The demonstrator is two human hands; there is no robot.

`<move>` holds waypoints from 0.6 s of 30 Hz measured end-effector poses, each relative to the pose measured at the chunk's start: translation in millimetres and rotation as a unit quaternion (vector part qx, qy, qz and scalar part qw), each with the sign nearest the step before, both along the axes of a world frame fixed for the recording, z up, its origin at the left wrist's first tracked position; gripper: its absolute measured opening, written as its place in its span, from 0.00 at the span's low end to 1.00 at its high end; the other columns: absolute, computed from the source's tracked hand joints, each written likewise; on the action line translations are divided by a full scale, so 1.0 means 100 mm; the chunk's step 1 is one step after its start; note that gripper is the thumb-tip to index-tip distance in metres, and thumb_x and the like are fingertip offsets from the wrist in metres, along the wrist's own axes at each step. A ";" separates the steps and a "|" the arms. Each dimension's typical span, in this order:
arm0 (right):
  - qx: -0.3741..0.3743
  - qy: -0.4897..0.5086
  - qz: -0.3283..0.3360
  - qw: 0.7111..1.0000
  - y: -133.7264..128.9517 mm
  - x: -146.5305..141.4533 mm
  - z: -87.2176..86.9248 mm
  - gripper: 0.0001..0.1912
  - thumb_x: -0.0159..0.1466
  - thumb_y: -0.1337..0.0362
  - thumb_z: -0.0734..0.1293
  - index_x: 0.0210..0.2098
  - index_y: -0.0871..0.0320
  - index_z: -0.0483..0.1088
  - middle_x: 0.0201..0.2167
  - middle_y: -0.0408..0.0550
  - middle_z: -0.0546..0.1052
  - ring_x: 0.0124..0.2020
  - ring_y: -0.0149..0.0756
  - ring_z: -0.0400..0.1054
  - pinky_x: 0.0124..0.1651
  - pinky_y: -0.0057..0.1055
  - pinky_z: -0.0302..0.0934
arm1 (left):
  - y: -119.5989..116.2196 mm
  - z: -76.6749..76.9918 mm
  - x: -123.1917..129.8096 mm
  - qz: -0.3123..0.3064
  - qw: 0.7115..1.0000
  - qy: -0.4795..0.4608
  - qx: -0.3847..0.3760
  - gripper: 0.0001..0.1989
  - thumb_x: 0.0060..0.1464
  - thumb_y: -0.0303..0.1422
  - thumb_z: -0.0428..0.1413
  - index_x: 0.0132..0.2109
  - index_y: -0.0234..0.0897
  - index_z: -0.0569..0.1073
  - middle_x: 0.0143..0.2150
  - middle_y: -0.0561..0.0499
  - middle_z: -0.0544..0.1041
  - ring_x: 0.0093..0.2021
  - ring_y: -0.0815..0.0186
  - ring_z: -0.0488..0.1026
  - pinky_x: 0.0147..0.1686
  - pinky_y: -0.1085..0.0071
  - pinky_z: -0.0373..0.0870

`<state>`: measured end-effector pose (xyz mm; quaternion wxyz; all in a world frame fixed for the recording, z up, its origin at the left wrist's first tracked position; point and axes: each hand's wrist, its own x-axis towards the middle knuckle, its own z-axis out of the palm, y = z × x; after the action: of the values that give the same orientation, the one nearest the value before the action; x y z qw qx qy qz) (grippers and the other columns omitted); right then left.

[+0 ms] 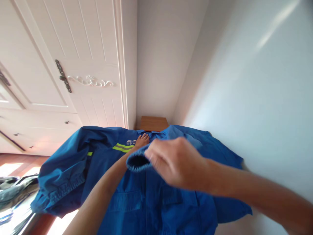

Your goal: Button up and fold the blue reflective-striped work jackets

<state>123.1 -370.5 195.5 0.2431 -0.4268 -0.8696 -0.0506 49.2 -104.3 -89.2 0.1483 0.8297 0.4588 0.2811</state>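
A blue work jacket [129,204] is spread out in front of me, with a yellow-green and grey reflective strip and white lettering on its chest. My left hand [142,140] lies flat near the collar, fingers stretched out over the cloth. Closer to me, my right hand [177,160] is closed round the end of a sleeve. The sleeve's elastic cuff [139,168] is lifted above the jacket front, its opening facing left. The other sleeve [62,182] lies bent out to the left. What lies under the jacket is mostly hidden.
A white wardrobe [90,42] with dark metal handles stands on the left. A pale wall [256,91] runs along the right. Beyond the collar shows a brown wooden piece [154,123]. Several garments [18,192] are heaped at the lower left.
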 end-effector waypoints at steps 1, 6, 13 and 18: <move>-0.004 -0.039 0.045 0.998 -0.11 -0.14 -0.23 0.14 0.70 0.63 0.56 0.29 0.58 0.65 0.22 0.42 0.72 0.20 0.29 0.62 0.23 0.27 0.46 | 0.01 0.01 0.00 -0.017 1.000 0.012 0.001 0.19 0.63 0.29 0.43 0.47 0.28 0.78 0.55 0.38 0.77 0.62 0.60 0.68 0.60 0.64 0.62; -0.114 -0.132 0.007 0.985 -0.36 -0.45 -1.32 0.12 0.68 0.60 0.59 0.31 0.58 0.67 0.22 0.46 0.76 0.18 0.35 0.68 0.20 0.28 0.48 | -0.09 0.04 -0.08 -0.074 0.996 0.040 -0.012 0.21 0.60 0.31 0.52 0.60 0.32 0.70 0.66 0.37 0.66 0.70 0.52 0.55 0.66 0.50 0.50; -0.267 -0.043 -0.065 0.961 -0.35 -0.30 -1.75 0.20 0.71 0.52 0.57 0.33 0.57 0.72 0.28 0.48 0.80 0.29 0.39 0.76 0.28 0.26 0.57 | -0.61 0.15 -0.20 -0.076 0.991 -0.026 -0.104 0.24 0.66 0.47 0.43 0.50 0.36 0.75 0.49 0.41 0.79 0.52 0.54 0.74 0.53 0.62 0.67; -0.303 0.098 -0.033 0.947 -0.03 0.05 -1.53 0.16 0.72 0.59 0.56 0.38 0.56 0.73 0.33 0.45 0.81 0.35 0.34 0.76 0.38 0.25 0.64 | -0.76 0.17 -0.02 -0.041 0.973 -0.082 -0.211 0.26 0.56 0.51 0.55 0.50 0.31 0.74 0.40 0.42 0.80 0.42 0.54 0.78 0.38 0.68 0.70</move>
<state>128.2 -373.6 42.1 0.1849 -0.5112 -0.8014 0.2494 46.8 -180.2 -72.4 0.3681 0.7720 0.4599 0.2386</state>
